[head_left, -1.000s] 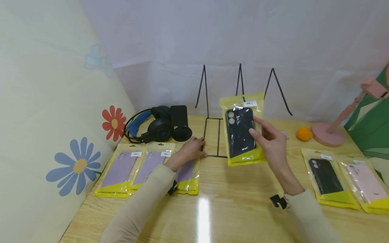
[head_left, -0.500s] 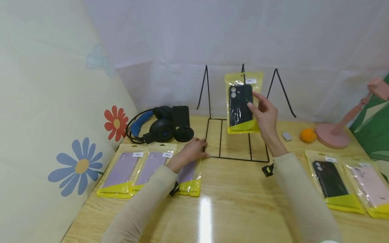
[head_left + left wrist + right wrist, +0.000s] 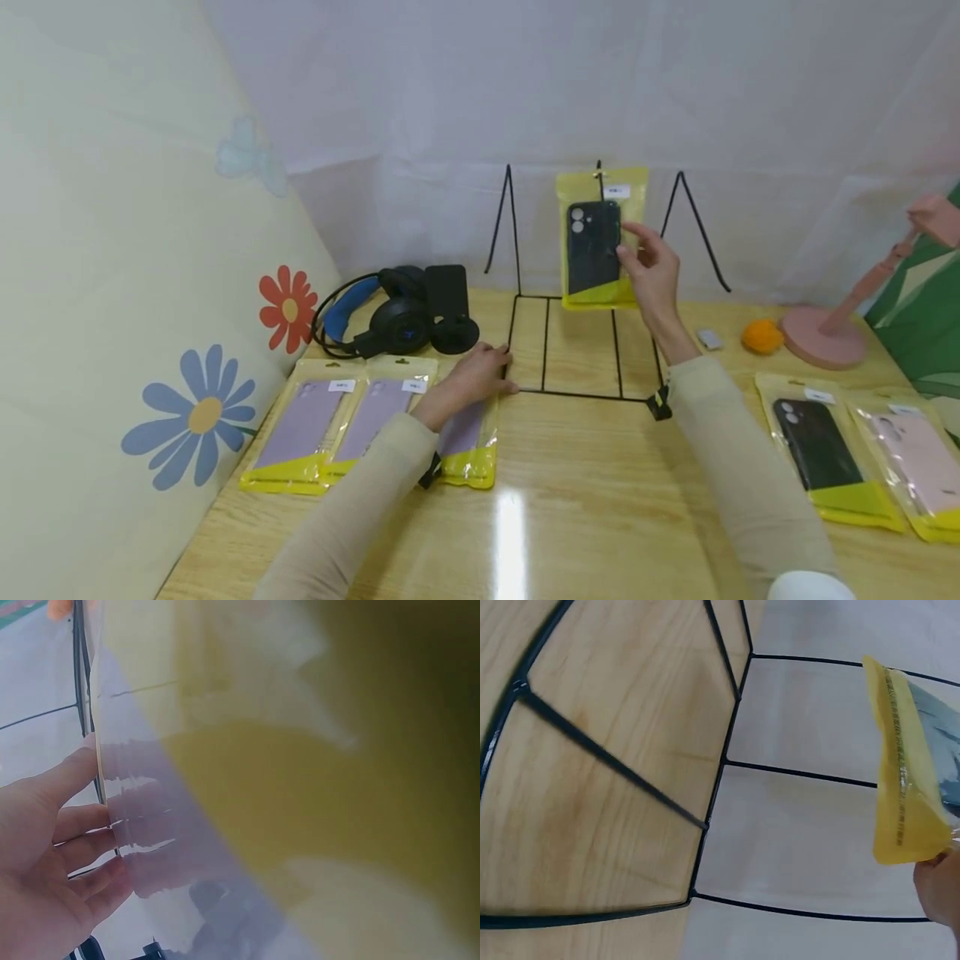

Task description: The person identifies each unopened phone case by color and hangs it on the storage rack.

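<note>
My right hand [image 3: 652,271] pinches the right edge of a yellow-edged clear pouch with a black phone case [image 3: 592,250] inside. The pouch stands upright at the middle hook of a black wire display rack [image 3: 582,395], its top hole right at the hook's tip. In the right wrist view, the pouch's yellow bottom [image 3: 900,787] shows beside the rack's wires, with part of the hand [image 3: 939,889] at the edge. My left hand [image 3: 474,375] grips the left side of the rack's base. In the left wrist view, a close pouch [image 3: 225,787] covers part of that hand [image 3: 45,862].
Several pouches with purple phone cases [image 3: 300,425] lie at the left, one partly under my left arm. Behind them stand a headset [image 3: 401,321] and a black stand [image 3: 447,296]. Rightward are a pink lamp [image 3: 825,333], an orange ball [image 3: 762,336], and pouched black [image 3: 817,442] and pink [image 3: 918,462] cases.
My right hand has lifted the pouched black phone case up and back from in front of the rack to the middle hook. The left hand has kept its grip on the base.
</note>
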`<state>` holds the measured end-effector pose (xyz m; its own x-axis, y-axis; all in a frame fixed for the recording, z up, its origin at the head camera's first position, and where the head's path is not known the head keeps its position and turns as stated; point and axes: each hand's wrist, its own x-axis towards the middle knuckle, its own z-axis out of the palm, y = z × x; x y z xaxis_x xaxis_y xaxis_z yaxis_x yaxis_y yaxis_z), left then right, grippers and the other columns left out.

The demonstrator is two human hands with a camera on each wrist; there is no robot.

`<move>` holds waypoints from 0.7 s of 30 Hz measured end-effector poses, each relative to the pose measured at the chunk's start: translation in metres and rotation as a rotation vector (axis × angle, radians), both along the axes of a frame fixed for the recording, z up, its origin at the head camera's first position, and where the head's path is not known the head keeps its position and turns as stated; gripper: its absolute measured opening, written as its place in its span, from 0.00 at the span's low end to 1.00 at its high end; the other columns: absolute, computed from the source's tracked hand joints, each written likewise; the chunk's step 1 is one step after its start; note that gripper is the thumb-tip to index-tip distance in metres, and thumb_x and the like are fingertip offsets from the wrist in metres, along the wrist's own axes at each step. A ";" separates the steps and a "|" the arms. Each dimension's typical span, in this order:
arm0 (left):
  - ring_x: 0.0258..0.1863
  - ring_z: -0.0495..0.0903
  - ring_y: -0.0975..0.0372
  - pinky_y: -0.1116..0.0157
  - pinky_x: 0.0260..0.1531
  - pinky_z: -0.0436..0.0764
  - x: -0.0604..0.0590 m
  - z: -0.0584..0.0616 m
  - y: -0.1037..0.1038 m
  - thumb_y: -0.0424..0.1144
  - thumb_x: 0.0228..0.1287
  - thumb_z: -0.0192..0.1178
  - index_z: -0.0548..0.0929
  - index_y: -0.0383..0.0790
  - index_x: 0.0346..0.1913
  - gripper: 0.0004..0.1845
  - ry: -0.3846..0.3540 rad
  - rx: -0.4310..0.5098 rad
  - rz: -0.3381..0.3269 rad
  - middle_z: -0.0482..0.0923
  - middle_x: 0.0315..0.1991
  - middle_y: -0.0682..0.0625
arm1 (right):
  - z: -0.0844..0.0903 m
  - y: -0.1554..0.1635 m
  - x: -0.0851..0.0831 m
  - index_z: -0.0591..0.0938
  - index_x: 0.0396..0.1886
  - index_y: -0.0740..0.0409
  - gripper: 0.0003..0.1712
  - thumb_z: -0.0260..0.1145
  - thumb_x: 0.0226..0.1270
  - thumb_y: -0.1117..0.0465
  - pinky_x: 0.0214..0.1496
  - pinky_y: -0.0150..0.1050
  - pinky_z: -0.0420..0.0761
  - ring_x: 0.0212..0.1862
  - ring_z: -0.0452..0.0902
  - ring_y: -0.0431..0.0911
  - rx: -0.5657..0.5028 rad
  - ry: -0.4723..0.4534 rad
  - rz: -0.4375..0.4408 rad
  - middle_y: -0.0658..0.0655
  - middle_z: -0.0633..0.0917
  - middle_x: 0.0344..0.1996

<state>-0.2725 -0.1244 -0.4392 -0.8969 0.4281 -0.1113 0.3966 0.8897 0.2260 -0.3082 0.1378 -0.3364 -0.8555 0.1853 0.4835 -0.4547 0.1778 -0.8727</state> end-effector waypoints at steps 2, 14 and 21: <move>0.64 0.66 0.45 0.53 0.60 0.70 0.000 0.000 -0.001 0.51 0.61 0.66 0.74 0.37 0.65 0.34 0.009 0.000 0.005 0.65 0.69 0.40 | -0.006 0.003 -0.002 0.79 0.56 0.67 0.18 0.60 0.67 0.71 0.46 0.31 0.72 0.40 0.73 0.43 0.030 0.001 0.006 0.62 0.80 0.52; 0.66 0.64 0.46 0.54 0.61 0.69 -0.003 0.000 0.000 0.52 0.62 0.64 0.72 0.37 0.67 0.34 0.012 0.003 0.030 0.63 0.70 0.40 | -0.038 0.084 0.055 0.80 0.52 0.70 0.15 0.60 0.65 0.75 0.53 0.31 0.72 0.50 0.77 0.57 0.445 0.152 -0.101 0.67 0.82 0.47; 0.65 0.65 0.45 0.54 0.61 0.68 -0.002 0.002 -0.004 0.52 0.62 0.65 0.73 0.36 0.66 0.34 0.018 -0.003 0.028 0.64 0.69 0.39 | -0.042 0.170 0.111 0.66 0.66 0.70 0.30 0.61 0.68 0.63 0.43 0.69 0.67 0.48 0.69 0.75 0.868 -0.284 -0.152 0.80 0.71 0.55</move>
